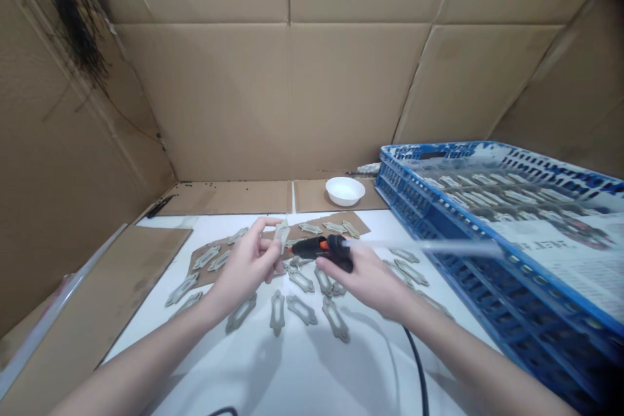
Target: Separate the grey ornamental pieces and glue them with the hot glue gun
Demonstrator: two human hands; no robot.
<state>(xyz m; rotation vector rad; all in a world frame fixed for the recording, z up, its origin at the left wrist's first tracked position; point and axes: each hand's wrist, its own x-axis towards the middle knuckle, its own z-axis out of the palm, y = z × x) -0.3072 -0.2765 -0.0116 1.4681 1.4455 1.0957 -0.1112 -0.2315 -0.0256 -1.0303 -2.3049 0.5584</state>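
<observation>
I look down at my hands over a white table (292,370). My left hand (244,266) holds a small gray piece (281,237) up on its end. My thumb and fingers pinch it tight from both sides. The piece is long and thin, with a hole down the middle.

My right hand (365,279) holds a black glue gun (324,250) with an orange trigger. My fingers are wrapped tight around it. Its tip points at the gray piece and sits just beside it. A long white glue stick (424,247) pokes out of the back of the gun, and it looks blurry. A black cord (416,364) goes down from near my right hand.

More gray pieces (301,310) lie on the table near my hands. Some others (207,257) lie on a brown card (202,279) under my left hand.

To my right is a blue crate (439,149). It has rows of gray pieces and some newspaper (550,240) in it. Farther ahead sits a white bowl (345,190). Big cardboard walls (292,97) stand around the table.
</observation>
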